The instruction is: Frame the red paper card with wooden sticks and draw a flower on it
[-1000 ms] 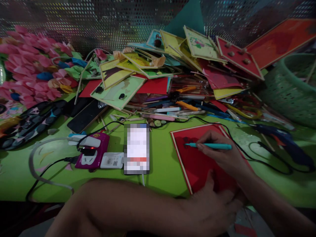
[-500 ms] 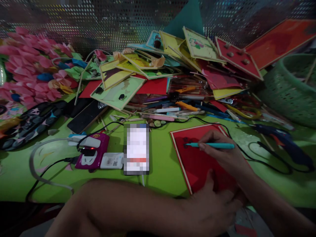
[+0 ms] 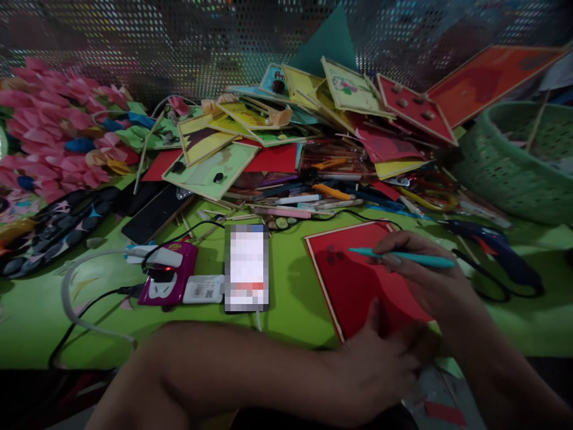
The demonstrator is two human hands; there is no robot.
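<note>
A teal felt-tip pen (image 3: 427,260) is pinched in my right hand (image 3: 421,269), its tip pointing left over a red card (image 3: 353,286). Beside the tip is a small dark drawn mark (image 3: 335,254); whether the tip touches the surface I cannot tell. Thin pale sticks frame the card's left and top edges. My left hand (image 3: 376,367) grips the card's near edge, thumb lying on its face and the other fingers partly hidden in shadow.
A lit phone (image 3: 247,269) and a purple power socket (image 3: 170,275) with cables lie left. A glue gun (image 3: 501,251) and green basket (image 3: 514,161) are right. Framed pictures (image 3: 215,161), pens and scissors are heaped behind. Pink paper flowers (image 3: 58,119) stand far left.
My right hand has moved the pen rightward and slightly up, off the dark mark, which now shows more fully. My left hand still holds the card. The view has shifted slightly.
</note>
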